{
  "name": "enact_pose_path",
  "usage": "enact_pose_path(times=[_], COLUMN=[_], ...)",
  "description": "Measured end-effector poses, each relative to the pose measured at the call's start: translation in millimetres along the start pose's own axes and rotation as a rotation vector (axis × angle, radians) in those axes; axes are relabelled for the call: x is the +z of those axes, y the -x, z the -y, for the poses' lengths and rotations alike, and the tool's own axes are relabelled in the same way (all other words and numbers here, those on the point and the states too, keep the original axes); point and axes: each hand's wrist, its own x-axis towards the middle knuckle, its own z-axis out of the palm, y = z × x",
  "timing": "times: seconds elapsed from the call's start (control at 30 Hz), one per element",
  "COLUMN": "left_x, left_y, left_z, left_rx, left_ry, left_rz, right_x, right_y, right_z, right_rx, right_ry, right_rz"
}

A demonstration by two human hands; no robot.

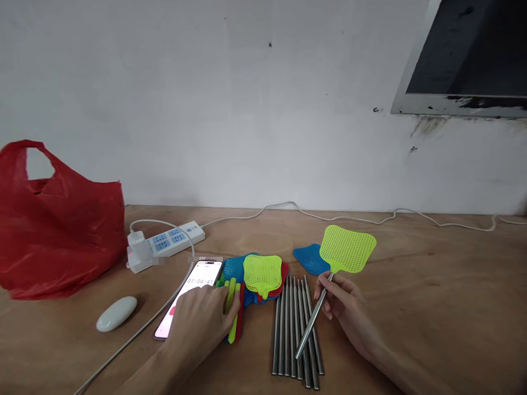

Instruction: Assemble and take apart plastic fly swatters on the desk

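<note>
My right hand (340, 299) is closed around the metal rod of a fly swatter with a lime-green mesh head (348, 249), held tilted above the table. Below it lies a row of loose steel rods (290, 329). On the left, my left hand (203, 315) has its fingers curled over a small pile of coloured plastic handles, with thumb and fingers on a lime-green handle (233, 326); a red handle (240, 323) lies beside it. Just behind is a stack of swatter heads, with a lime-green head (262, 273) on top. A blue swatter head (310, 259) lies apart, behind the raised swatter.
A phone (201, 274) showing a timer lies partly under my left hand. Farther left are a white power strip (177, 241) with a cable, a white oval object (117, 314) and a red plastic bag (61, 225). Behind the wooden table (432, 307) stands a wall.
</note>
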Motion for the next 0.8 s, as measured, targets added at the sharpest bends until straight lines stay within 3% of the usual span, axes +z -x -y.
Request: enact_pose_path(times=[0.17,0.43,0.63,0.8], left_x=[4.7,14.5,13.2,13.2], left_y=[1.2,13.5,17.4,15.3], left_z=[-1.4,-11.5,-15.6,-14.2], left_rx=[0.109,0.475,0.483,0.443], left_ry=[0.065,0.347,0.423,0.498], left_rz=[-0.063,-0.132,-0.085,-0.14], right_x=[2.5,-1.5,-7.0,-8.9], right_y=[1.8,2.1,-3.0,-4.4], right_z=[2.8,4.5,7.4,5.1], right_rx=[0.025,0.061,0.118,0.05], right_ry=[0.005,0.068,0.105,0.243], right_rz=[-0.011,0.031,0.189,0.21])
